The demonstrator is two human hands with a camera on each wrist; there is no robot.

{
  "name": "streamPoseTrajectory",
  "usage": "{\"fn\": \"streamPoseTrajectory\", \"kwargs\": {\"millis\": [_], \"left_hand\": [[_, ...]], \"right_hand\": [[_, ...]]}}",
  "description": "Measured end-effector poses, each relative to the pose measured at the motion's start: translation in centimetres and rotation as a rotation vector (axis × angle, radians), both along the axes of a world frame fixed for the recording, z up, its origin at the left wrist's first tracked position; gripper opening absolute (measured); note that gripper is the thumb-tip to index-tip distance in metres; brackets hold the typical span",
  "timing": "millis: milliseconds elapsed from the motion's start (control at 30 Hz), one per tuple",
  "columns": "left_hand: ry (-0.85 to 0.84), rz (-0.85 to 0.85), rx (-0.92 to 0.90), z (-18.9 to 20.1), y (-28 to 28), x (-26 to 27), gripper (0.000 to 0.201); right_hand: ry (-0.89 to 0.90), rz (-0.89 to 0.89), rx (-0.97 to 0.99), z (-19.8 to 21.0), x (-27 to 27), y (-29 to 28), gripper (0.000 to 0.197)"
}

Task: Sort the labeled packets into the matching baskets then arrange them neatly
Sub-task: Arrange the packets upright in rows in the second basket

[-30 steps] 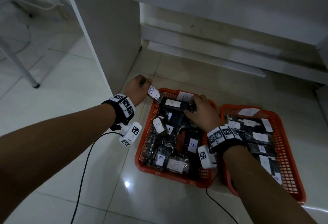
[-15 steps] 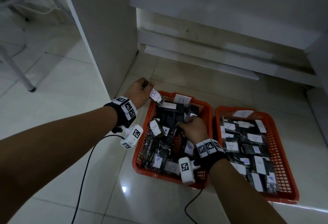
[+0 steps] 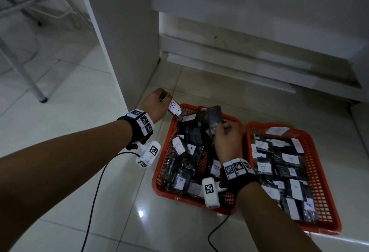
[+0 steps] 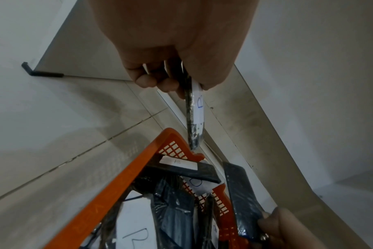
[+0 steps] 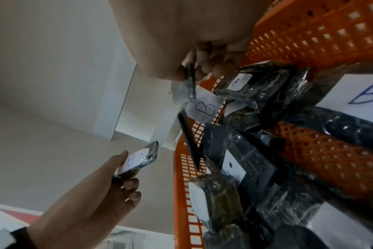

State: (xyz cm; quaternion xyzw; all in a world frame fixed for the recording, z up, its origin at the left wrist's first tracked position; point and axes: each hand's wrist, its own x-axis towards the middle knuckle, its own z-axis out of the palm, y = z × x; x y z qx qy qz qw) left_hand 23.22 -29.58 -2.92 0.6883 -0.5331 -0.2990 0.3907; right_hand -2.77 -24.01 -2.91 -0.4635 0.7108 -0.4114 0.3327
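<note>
Two orange baskets side by side on floor: right basket holds A packets, left basket B packets. Right hand grip pinches dark packet upright above left basket. Left hand grip holds B-labeled packet over far-left rim.

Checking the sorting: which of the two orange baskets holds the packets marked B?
The left basket, under both hands; its packets' white labels read B. The right basket holds packets labelled A.

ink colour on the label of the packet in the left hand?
Blue "B" on a white label, clearest in the left wrist view.
</note>
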Motion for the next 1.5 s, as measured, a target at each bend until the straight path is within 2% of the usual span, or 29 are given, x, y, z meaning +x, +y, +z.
{"fn": "streamPoseTrajectory", "kwargs": {"millis": [67,167,233,367,433,533,567,633,800,867,1000,1133,1200,1267,1300,1400,1500], "left_hand": [[-0.009,-0.004,-0.008,0.0,-0.1,-0.1,0.027],[-0.018,-0.012,-0.007,0.0,0.0,-0.3,0.029],[-0.017,-0.024,0.002,0.2,0.0,-0.5,0.028],[-0.016,-0.010,0.001,-0.1,-0.3,-0.3,0.028],[-0.005,-0.001,-0.014,-0.2,-0.6,-0.3,0.028],[-0.032,0.002,-0.006,0.3,-0.9,-0.9,0.030],[-0.035,0.002,-0.010,0.5,-1.0,-1.3,0.032],[-0.031,-0.008,-0.015,0.7,-1.2,-2.1,0.036],[-0.065,-0.073,0.015,1.1,-1.2,-4.4,0.034],[-0.077,-0.090,0.027,1.1,-0.9,-4.9,0.030],[-0.087,-0.108,0.012,1.1,-0.7,-4.7,0.028],[-0.081,-0.060,0.005,0.9,-0.7,-3.5,0.032],[-0.076,-0.057,0.004,0.7,-0.7,-3.3,0.032],[-0.079,-0.067,0.020,0.6,-0.6,-3.4,0.030],[-0.080,-0.072,0.028,0.6,-0.5,-3.5,0.030],[-0.089,-0.072,0.025,0.6,-0.4,-3.6,0.032],[-0.096,-0.074,0.032,0.7,-0.4,-3.7,0.033]], "right_hand": [[-0.037,0.073,0.052,0.1,0.1,-0.2,0.015],[-0.046,0.383,0.218,-0.5,0.5,-0.6,0.017],[0.065,0.537,0.247,-1.0,0.3,-0.8,0.017],[0.407,0.662,0.036,0.3,-1.8,0.0,0.004],[0.421,0.764,0.029,0.9,-3.2,1.1,0.011],[0.436,1.047,0.289,1.4,-4.1,3.8,0.012],[0.504,1.144,0.350,1.2,-4.2,4.8,0.020],[0.660,1.255,0.345,0.3,-4.2,6.5,0.035],[0.762,1.213,0.229,-1.4,-4.5,7.6,0.050],[0.725,1.218,0.233,-1.3,-4.8,7.7,0.041],[0.502,1.178,0.298,-0.6,-6.4,6.9,0.011],[0.393,1.110,0.378,1.0,-7.6,5.3,0.010],[0.438,1.123,0.396,1.2,-7.2,5.3,0.034],[0.584,1.174,0.414,0.5,-6.2,6.0,0.059],[0.669,1.205,0.390,-0.1,-5.7,6.6,0.063],[0.800,1.261,0.262,-1.5,-4.6,7.7,0.053],[0.749,1.233,0.269,-1.2,-4.6,7.4,0.039]]}}
